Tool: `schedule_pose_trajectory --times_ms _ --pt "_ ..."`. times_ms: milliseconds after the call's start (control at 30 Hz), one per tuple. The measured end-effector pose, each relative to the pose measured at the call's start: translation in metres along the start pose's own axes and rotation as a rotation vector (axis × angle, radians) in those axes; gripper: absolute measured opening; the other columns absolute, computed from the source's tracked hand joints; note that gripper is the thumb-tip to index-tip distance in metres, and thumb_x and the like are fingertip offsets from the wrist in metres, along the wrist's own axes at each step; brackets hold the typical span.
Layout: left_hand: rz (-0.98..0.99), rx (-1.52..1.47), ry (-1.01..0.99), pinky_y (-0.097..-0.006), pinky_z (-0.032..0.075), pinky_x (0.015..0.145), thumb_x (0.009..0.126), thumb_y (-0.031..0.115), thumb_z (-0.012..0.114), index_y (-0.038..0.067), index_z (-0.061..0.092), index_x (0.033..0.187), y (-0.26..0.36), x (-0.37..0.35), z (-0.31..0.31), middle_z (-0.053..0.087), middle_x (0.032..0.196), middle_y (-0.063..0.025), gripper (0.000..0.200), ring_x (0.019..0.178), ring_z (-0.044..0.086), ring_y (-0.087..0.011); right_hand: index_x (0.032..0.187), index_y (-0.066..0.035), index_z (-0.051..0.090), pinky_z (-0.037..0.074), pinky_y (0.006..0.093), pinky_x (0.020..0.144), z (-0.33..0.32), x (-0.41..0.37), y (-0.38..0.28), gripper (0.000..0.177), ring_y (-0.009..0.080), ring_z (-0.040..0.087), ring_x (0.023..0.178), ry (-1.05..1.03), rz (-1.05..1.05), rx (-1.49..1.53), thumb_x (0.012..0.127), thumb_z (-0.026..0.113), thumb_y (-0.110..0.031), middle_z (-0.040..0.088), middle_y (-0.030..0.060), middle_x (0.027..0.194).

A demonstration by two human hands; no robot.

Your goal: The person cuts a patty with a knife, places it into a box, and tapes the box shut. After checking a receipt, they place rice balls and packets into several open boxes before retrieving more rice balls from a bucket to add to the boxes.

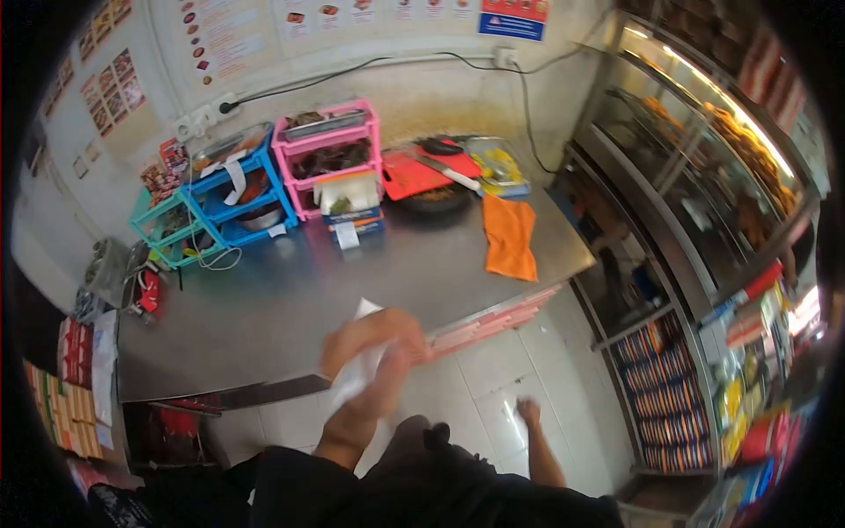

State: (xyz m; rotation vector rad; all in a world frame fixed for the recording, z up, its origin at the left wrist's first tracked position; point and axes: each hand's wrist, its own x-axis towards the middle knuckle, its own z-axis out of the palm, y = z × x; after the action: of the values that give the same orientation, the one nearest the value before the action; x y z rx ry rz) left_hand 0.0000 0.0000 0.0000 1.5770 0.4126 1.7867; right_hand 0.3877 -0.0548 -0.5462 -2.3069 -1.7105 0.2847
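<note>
My left hand (374,356) is raised before me over the near edge of the steel table (308,290), smeared by motion. Its fingers are closed around a crumpled white piece of paper (355,374), with a white corner sticking out above. Low on the right, my right hand (527,411) hangs over the floor tiles with its fingers curled in and nothing showing in them. On the tabletop beyond lies an orange cloth (510,236), draped to the right edge. A knife (449,173) with a pale handle rests on a red cutting board (414,176).
Along the wall stand a pink rack (377,141), blue trays (280,189) and a green basket (141,216). An open box (356,227) sits before the pink rack. To the right, a lit glass food cabinet (687,141) rises above shelves of packets (664,396).
</note>
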Motion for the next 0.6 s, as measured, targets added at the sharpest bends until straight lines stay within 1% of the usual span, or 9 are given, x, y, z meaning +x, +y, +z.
schedule_pose_trajectory --times_ms 67,100,133,200,267,367,533,567,600 --pt "-0.451 0.133 0.038 -0.0290 0.043 0.057 0.090 0.025 0.050 0.002 0.053 0.105 -0.041 -0.037 -0.026 0.059 0.077 -0.0072 0.028 0.064 0.055 -0.0164 0.093 -0.005 0.063 0.048 0.0381 0.066 -0.052 0.104 -0.052 0.035 0.0279 0.062 0.076 0.050 -0.038 0.116 0.086 0.049 -0.036 0.062 0.0195 0.081" --pt "-0.636 0.043 0.149 -0.0269 0.044 0.063 0.090 0.026 0.049 0.001 0.055 0.103 -0.151 -0.005 -0.017 0.059 0.079 -0.0054 0.028 0.069 0.055 -0.0138 0.083 -0.003 0.063 0.046 0.0380 0.060 -0.128 0.204 -0.103 0.034 0.0274 0.062 0.067 0.114 -0.053 0.211 0.087 0.049 -0.034 0.062 0.0163 0.071" --pt "-0.864 0.013 0.230 -0.0247 0.044 0.069 0.091 0.026 0.049 0.000 0.057 0.100 -0.186 -0.030 -0.032 0.059 0.081 -0.0037 0.029 0.073 0.056 -0.0112 0.073 -0.002 0.060 0.044 0.0381 0.056 -0.154 0.254 -0.160 0.034 0.0260 0.060 0.059 0.160 -0.115 0.393 0.087 0.050 -0.032 0.060 0.0127 0.062" --pt "-1.096 -0.066 0.466 -0.0268 0.046 0.065 0.092 0.028 0.047 0.001 0.057 0.102 -0.240 -0.077 -0.055 0.058 0.079 -0.0024 0.030 0.072 0.056 -0.0116 0.080 -0.002 0.060 0.046 0.0366 0.057 -0.197 0.324 -0.261 0.027 0.0251 0.061 0.062 0.066 -0.205 0.533 0.085 0.055 -0.028 0.061 0.0126 0.066" --pt "-1.184 -0.070 0.562 -0.0275 0.047 0.061 0.092 0.029 0.048 0.002 0.057 0.101 -0.280 -0.090 -0.062 0.057 0.077 -0.0019 0.029 0.069 0.056 -0.0112 0.082 -0.005 0.059 0.046 0.0376 0.057 -0.215 0.392 -0.334 0.020 0.0279 0.061 0.064 0.255 -0.540 0.516 0.082 0.058 -0.025 0.062 0.0124 0.069" --pt "-1.103 0.035 0.597 -0.0241 0.043 0.053 0.089 0.024 0.055 0.004 0.056 0.090 -0.326 -0.049 -0.058 0.056 0.073 -0.0010 0.020 0.062 0.053 -0.0094 0.084 -0.008 0.059 0.047 0.0397 0.061 -0.209 0.485 -0.417 0.018 0.0310 0.061 0.071 0.248 -0.587 0.346 0.076 0.063 -0.023 0.061 0.0122 0.071" --pt "-0.888 0.054 0.656 -0.0242 0.041 0.051 0.086 0.021 0.058 0.006 0.056 0.085 -0.435 0.065 -0.063 0.054 0.069 -0.0003 0.015 0.058 0.052 -0.0091 0.082 -0.007 0.059 0.049 0.0402 0.062 -0.178 0.626 -0.484 0.019 0.0310 0.060 0.067 0.820 -0.918 0.009 0.073 0.065 -0.022 0.060 0.0131 0.068" --pt "-0.833 0.056 0.710 -0.0250 0.042 0.050 0.086 0.021 0.058 0.007 0.058 0.083 -0.459 0.087 -0.061 0.054 0.066 -0.0004 0.014 0.056 0.053 -0.0101 0.082 -0.007 0.059 0.049 0.0402 0.062 -0.170 0.645 -0.486 0.019 0.0310 0.060 0.067 0.812 -0.920 0.007 0.073 0.065 -0.022 0.060 0.0131 0.068" --pt "-0.782 0.112 0.686 -0.0246 0.042 0.052 0.085 0.021 0.060 0.008 0.056 0.083 -0.481 0.111 -0.060 0.053 0.065 0.0003 0.014 0.057 0.052 -0.0094 0.082 -0.006 0.060 0.049 0.0387 0.061 -0.161 0.661 -0.484 0.019 0.0300 0.060 0.065 0.527 -0.737 0.074 0.073 0.065 -0.021 0.060 0.0131 0.069"
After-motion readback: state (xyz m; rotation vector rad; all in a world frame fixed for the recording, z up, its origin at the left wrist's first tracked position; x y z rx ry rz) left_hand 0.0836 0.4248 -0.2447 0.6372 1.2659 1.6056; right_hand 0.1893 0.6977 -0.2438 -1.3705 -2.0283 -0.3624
